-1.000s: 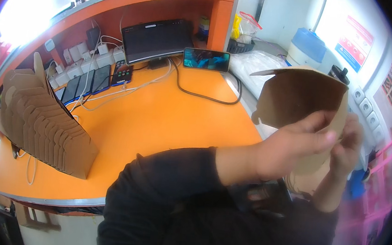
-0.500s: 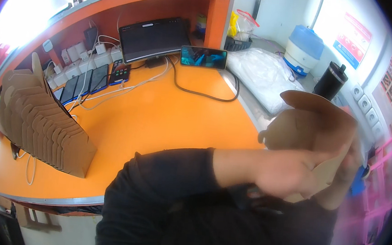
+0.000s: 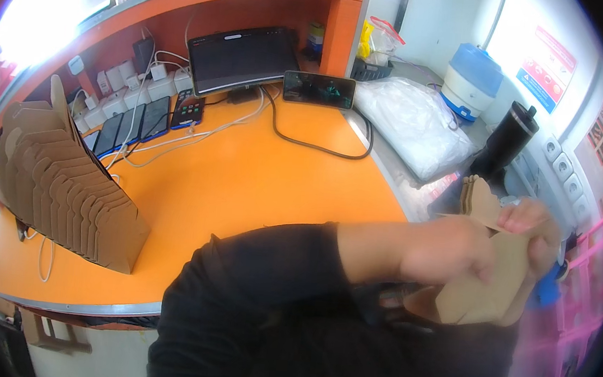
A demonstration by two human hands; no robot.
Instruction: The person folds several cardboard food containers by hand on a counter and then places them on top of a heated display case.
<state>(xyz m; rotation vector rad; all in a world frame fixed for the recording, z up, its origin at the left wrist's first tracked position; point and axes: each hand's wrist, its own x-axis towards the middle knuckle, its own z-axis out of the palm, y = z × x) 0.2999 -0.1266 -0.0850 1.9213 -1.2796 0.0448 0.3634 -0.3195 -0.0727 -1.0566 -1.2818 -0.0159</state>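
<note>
At the right, beyond the table edge, both hands work on a brown cardboard food box (image 3: 481, 295). My left arm reaches across my body, and my left hand (image 3: 456, 250) is closed at the box's near side, slightly smeared by motion. My right hand (image 3: 533, 231) curls its fingers over the far edge of the same cardboard. Just behind the hands, several layered brown cardboard flaps (image 3: 481, 199) stick up; whether they belong to this box cannot be made out. A nested row of folded brown boxes (image 3: 78, 192) stands at the table's left.
On the orange table (image 3: 260, 178) lie cables and several phones (image 3: 133, 125) beside white chargers. A dark monitor (image 3: 244, 60) and a propped phone (image 3: 318, 90) stand at the back. White plastic bags (image 3: 413, 123), a blue-white container (image 3: 471, 81) and a black cylinder (image 3: 507, 137) are at the right.
The box has turned and dropped lower in my hands, its wide opening now out of sight and a flat panel showing. My right fingers have come into view. The black cylinder tilts more.
</note>
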